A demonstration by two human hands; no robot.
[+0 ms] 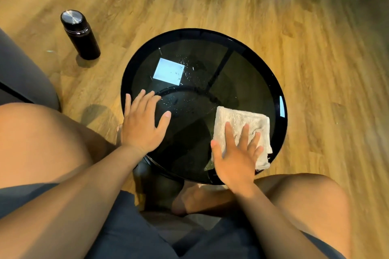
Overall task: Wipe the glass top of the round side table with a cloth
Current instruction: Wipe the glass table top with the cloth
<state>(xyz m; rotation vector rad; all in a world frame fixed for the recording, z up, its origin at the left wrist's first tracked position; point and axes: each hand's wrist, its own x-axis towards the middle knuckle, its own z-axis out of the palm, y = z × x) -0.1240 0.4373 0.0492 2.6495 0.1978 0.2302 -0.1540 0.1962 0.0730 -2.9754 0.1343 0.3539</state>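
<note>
Right hand, spread flat, presses the cloth onto the glass top; left hand lies flat, seemingly touching it.

Black flask upright on wood floor; grey sofa left.

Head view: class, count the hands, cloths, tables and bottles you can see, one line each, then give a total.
Hands: 2 (left hand, right hand)
Cloths: 1 (white cloth)
Tables: 1 (round side table)
Bottles: 1 (black bottle)
Total: 5
</note>
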